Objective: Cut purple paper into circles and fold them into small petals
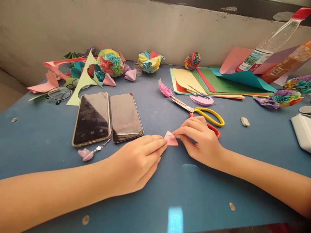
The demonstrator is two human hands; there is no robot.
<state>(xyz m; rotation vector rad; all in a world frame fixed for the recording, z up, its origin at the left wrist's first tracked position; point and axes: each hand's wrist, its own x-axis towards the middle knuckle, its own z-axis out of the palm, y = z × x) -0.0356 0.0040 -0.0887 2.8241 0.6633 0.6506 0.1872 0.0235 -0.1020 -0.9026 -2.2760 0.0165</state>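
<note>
While the left hand point(139, 158), fingers together, holds the pink paper point(171, 139) by one edge, the right hand point(202, 139) pinches the opposite edge, thumb to forefinger

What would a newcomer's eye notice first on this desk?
Probably the small pink paper at the centre, between the left grip and right grip. Next, the scissors with yellow and red handles, just beyond the right grip, and the multicoloured ruffled ball at back left.
</note>
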